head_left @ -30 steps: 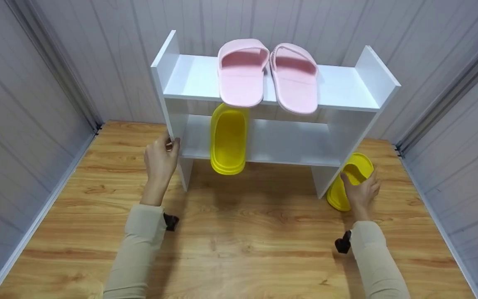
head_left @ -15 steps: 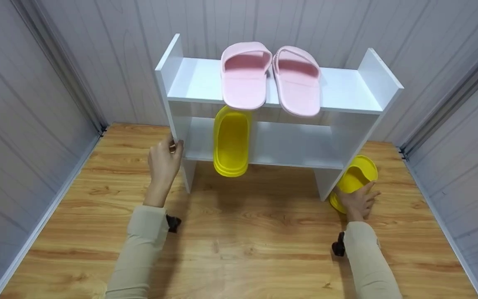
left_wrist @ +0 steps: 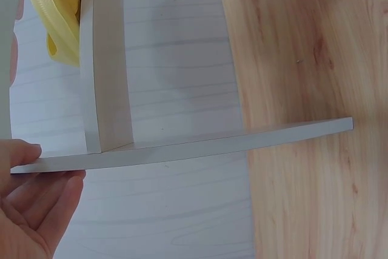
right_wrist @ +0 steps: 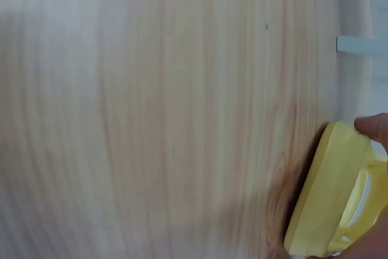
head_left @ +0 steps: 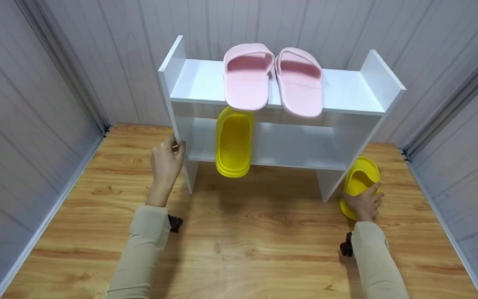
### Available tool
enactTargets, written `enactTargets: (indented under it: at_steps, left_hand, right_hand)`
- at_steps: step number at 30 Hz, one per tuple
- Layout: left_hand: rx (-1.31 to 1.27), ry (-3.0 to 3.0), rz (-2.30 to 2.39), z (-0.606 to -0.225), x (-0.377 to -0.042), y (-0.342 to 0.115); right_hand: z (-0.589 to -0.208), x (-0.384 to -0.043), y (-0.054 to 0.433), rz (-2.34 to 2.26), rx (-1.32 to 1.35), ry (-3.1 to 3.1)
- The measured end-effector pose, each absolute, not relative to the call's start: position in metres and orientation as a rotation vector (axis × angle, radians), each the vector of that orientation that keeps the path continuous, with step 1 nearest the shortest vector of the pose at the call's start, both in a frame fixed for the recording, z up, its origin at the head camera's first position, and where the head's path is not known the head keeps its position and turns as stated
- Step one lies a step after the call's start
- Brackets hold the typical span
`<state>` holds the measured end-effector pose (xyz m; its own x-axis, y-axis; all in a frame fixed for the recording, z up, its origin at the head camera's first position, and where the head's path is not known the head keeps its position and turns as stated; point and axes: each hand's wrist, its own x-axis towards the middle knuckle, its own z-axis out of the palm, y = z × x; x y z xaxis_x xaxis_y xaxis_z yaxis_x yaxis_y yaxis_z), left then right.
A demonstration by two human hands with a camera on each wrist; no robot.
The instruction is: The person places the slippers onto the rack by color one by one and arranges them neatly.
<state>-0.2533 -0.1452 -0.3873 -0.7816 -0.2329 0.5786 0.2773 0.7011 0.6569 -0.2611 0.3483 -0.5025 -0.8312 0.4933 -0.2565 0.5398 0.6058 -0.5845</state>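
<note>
My left hand [head_left: 166,164] pinches the left side panel of a white two-tier shoe rack [head_left: 342,89]; in the left wrist view the thumb lies on one face of the panel [left_wrist: 200,153] and the fingers on the other. On the floor to the right of the rack, my right hand [head_left: 363,203] grips a yellow slipper [head_left: 365,166] by its sides near the heel. The right wrist view shows this yellow slipper [right_wrist: 327,192] partly, with the thumb on its edge. Another yellow slipper [head_left: 235,143] rests on the lower shelf, its toe hidden.
Two pink slippers [head_left: 246,91] stand side by side on the top shelf, heels jutting over the front edge. Light panelled walls [head_left: 31,124] enclose the wood-patterned floor [head_left: 243,249] at the back and both sides.
My right hand has shifted down toward the heel of the yellow slipper, which has moved slightly right, away from the rack. The left hand keeps its hold. The head view has shifted a little.
</note>
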Motion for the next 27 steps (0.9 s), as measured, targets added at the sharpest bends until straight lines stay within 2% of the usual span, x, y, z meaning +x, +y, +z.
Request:
enactTargets:
  at_steps: [7, 16, 27]
  left_hand:
    - [-0.022, -2.274, -1.036, -0.386, -0.253, -0.145]
    - [-0.046, -2.279, -1.039, -0.386, -0.251, -0.145]
    - [-0.012, -2.274, -1.025, -0.386, -0.254, -0.145]
  right_hand:
    - [-0.498, -0.261, 0.357, -0.949, 0.873, 2.683]
    - [-0.489, -0.260, 0.367, -0.970, 0.700, 2.669]
    - [-0.494, -0.257, 0.371, -1.029, 0.627, 2.726]
